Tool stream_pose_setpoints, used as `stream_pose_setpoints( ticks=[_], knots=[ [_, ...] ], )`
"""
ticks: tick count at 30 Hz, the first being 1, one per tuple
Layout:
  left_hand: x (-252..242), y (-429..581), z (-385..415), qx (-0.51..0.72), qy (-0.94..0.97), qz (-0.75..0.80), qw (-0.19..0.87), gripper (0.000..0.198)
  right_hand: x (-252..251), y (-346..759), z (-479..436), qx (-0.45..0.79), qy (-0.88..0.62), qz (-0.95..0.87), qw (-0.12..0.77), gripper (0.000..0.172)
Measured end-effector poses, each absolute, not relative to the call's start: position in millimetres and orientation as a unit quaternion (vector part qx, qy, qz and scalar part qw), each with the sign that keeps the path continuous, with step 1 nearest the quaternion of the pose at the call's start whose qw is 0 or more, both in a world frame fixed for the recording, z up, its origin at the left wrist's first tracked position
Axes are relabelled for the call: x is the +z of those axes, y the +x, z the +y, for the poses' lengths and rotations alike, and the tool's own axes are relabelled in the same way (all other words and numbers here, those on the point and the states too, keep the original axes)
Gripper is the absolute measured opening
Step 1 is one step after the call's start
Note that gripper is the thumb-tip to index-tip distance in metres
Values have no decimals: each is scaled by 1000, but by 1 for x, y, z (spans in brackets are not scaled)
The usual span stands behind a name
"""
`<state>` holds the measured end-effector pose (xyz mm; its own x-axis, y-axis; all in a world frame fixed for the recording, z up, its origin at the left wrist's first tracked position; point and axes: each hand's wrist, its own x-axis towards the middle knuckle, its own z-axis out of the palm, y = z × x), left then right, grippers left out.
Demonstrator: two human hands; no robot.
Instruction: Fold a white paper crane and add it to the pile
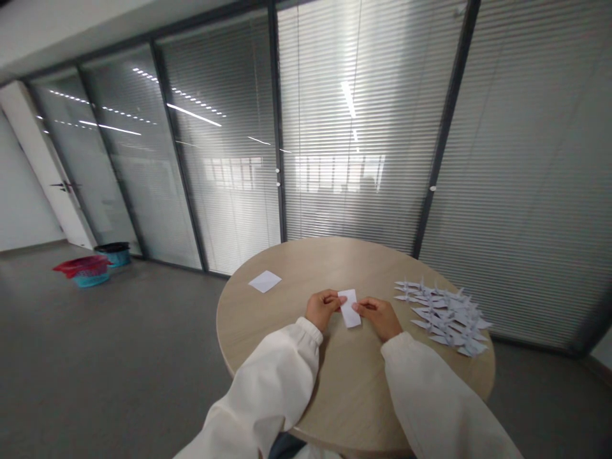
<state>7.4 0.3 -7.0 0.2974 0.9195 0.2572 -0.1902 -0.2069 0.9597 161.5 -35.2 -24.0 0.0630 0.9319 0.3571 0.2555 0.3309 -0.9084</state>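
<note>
Between my hands is a small white folded paper [350, 309], a narrow rectangle held just over the table. My left hand [325, 307] is closed on its left edge, the thumb lying on the paper's face. Opposite, my right hand [379, 315] pinches the right edge between thumb and fingers. A square sheet of white paper [264, 281] lies flat on the table to the left. To the right sits a cluster of several folded white paper cranes [449, 315], packed closely together with pointed tips.
The round wooden table [335, 255] stands close to a glass partition with blinds [363, 127]. On the floor at the left are a blue basket with a red liner [88, 271] and another with a black liner [115, 254], near a white door [43, 153].
</note>
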Motion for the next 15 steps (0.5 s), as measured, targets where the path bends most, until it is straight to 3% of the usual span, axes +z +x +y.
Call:
stream_pose_setpoints(
  ticks=[15],
  knots=[
    [-3, 5, -3, 519, 601, 335, 507, 36, -21, 159, -37, 311, -488, -612, 539, 33]
  ],
)
